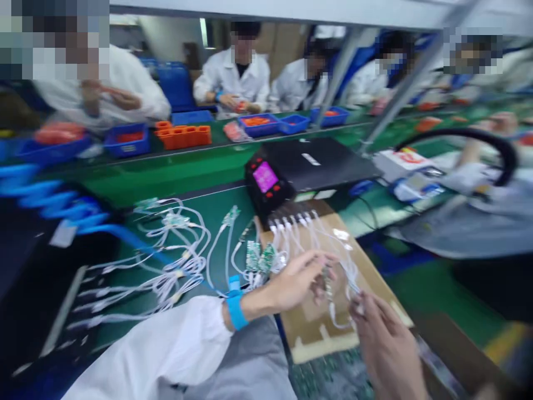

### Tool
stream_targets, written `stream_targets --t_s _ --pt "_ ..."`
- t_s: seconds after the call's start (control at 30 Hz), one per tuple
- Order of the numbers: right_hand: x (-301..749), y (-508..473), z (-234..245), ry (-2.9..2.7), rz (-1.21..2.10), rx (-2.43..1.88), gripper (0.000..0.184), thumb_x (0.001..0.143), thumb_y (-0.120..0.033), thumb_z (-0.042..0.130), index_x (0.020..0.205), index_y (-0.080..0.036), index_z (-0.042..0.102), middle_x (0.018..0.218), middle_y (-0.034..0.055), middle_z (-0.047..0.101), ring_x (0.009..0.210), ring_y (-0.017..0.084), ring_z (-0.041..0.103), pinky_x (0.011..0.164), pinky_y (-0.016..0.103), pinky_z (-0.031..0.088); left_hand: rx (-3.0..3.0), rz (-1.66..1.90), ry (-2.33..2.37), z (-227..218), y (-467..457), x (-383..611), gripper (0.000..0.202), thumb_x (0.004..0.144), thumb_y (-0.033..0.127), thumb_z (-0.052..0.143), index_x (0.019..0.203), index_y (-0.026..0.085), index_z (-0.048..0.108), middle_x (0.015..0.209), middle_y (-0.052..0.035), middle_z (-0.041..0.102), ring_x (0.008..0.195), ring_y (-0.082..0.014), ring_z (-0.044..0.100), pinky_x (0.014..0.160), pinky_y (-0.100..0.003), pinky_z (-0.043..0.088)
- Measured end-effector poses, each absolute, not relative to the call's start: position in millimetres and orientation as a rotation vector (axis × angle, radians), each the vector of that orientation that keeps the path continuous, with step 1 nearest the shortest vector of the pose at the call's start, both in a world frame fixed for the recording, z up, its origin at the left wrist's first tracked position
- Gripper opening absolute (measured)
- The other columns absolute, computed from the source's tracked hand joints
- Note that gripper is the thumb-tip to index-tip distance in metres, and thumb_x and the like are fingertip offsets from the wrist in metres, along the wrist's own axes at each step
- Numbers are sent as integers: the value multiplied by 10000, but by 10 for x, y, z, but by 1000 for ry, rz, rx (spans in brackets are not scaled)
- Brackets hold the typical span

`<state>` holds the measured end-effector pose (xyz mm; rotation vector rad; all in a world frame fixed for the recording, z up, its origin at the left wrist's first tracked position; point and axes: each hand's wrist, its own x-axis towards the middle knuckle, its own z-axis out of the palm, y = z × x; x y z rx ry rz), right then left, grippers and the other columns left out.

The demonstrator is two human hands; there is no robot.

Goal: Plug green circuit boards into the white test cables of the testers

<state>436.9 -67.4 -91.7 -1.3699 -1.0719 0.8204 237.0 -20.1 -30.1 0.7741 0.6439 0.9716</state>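
Observation:
My left hand (293, 280), with a blue wrist strap (237, 311) at its cuff, is closed on a small circuit board (328, 286) seen edge-on. From the board's lower end a white cable (339, 324) loops toward my right hand (387, 339). The right fingers pinch white cable ends; the exact connector is blurred. Both hands are above a brown cardboard sheet (312, 333). Beyond them, several white plugs sit in the front of a black tester box (316, 166) with a lit pink screen (265, 176). Beside my left wrist lie green circuit boards (253, 255) on white leads.
Tangled white cables (179, 278) spread over the green mat at left, near a coiled blue hose (50, 194). Blue bins (127, 141) and an orange holder (183, 135) line the far bench. Co-workers in white coats sit opposite. Another person's grey-clad lap (453, 228) is at right.

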Motion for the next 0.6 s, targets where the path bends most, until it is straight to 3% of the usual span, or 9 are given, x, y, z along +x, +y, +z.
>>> stream_targets --t_s 0.13,0.3,0.43,0.6 --pt "4015 -504 -842 -710 965 -1225 410 705 -536 917 859 -198 742 839 61 781 680 159 702 633 267 579 781 951 660 -341 -172 2372 575 893 641 710 1225 173 674 961 -45 636 589 -59 482 534 -195 467" --pt "3718 -496 -757 -532 1055 -1114 433 722 -450 934 1049 -218 770 938 53 794 799 164 740 787 297 608 811 917 758 -326 -176 2464 544 915 635 694 1199 174 646 850 15 552 521 -26 358 466 -166 360" --pt "3730 -519 -821 -466 1054 -1091 403 736 -437 929 1039 -215 786 1010 65 800 898 188 756 882 332 605 863 859 860 -343 -175 2525 578 904 681 677 1157 164 623 725 55 491 468 -21 277 424 -170 249" --pt "3728 -547 -859 -372 1059 -1058 372 740 -449 924 984 -207 781 954 57 800 879 192 761 850 329 616 914 746 892 -396 -192 2579 560 889 688 692 1044 158 598 583 105 336 470 -39 255 438 -174 220"
